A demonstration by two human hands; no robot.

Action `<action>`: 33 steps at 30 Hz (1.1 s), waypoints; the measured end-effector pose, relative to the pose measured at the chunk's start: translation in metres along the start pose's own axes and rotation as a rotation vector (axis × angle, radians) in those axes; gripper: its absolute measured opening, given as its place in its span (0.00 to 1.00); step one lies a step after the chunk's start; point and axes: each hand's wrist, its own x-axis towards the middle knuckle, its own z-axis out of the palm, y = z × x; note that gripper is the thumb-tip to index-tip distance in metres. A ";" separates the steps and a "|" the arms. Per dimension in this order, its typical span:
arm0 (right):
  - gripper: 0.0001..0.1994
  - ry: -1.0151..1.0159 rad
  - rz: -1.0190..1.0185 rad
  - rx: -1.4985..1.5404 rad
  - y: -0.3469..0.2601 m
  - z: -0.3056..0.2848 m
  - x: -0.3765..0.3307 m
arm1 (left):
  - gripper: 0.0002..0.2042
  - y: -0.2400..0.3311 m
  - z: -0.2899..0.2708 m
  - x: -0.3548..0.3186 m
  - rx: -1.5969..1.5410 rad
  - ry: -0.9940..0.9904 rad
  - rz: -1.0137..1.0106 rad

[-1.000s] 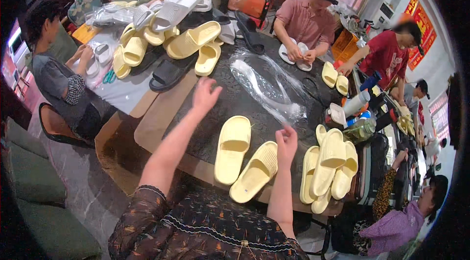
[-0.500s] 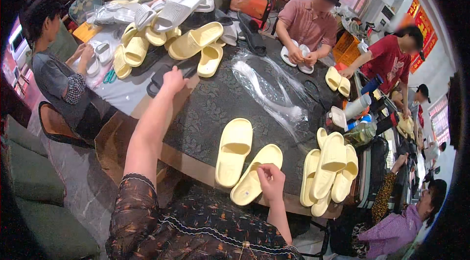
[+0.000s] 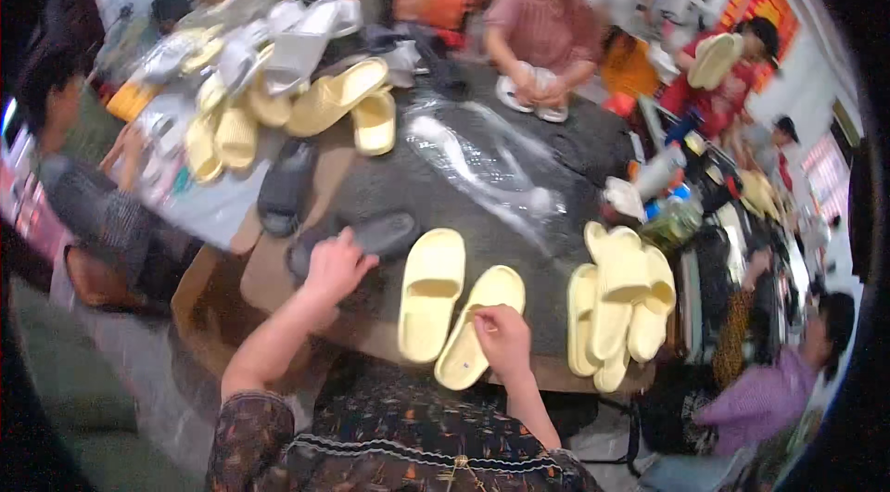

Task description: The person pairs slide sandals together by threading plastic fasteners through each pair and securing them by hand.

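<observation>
My left hand [image 3: 336, 267] reaches over a black slipper [image 3: 389, 234] lying on the dark tabletop, its fingers around the middle of it; part of the grip is hidden. A second black slipper [image 3: 286, 191] rests farther left. Close to me lies a pair of pale yellow slippers: the left one [image 3: 433, 283] with its toe away from me, and the right one [image 3: 464, 357] tilted beside it. Over that right slipper is my right hand [image 3: 505, 339], closed with fingertips pinched; whatever they hold, if anything, is too small to make out.
Yellow slippers [image 3: 619, 302] are stacked at the right table edge. A heap of white and yellow slippers [image 3: 297, 56] covers the far left. Clear plastic film [image 3: 482, 167] lies mid-table, with bottles and a jar [image 3: 672, 223] to its right. Several people sit around, one handling white slippers [image 3: 533, 93].
My left hand has come back toward me, and a black slipper now lies under it beside the yellow pair. My right hand stays pinched. A person at far right has lifted yellow slippers.
</observation>
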 end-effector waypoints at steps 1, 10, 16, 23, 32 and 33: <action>0.05 -0.031 0.076 0.029 -0.010 -0.008 0.004 | 0.18 0.018 -0.005 -0.008 -0.069 -0.028 0.014; 0.11 -0.039 -0.024 -0.157 0.014 -0.026 -0.003 | 0.12 0.061 -0.055 -0.038 -0.390 0.004 0.095; 0.19 -0.081 0.050 -0.215 0.011 -0.024 -0.021 | 0.32 0.003 -0.066 0.011 -0.201 0.047 0.035; 0.22 -0.156 0.100 -0.215 0.009 -0.015 -0.023 | 0.30 -0.057 -0.021 0.022 -0.066 -0.215 -0.057; 0.21 -0.166 0.096 -0.190 0.019 -0.016 -0.016 | 0.29 0.000 -0.043 0.007 -0.120 -0.358 -0.073; 0.21 -0.169 0.097 -0.196 0.020 -0.014 -0.016 | 0.29 0.005 -0.049 0.006 -0.194 -0.413 -0.078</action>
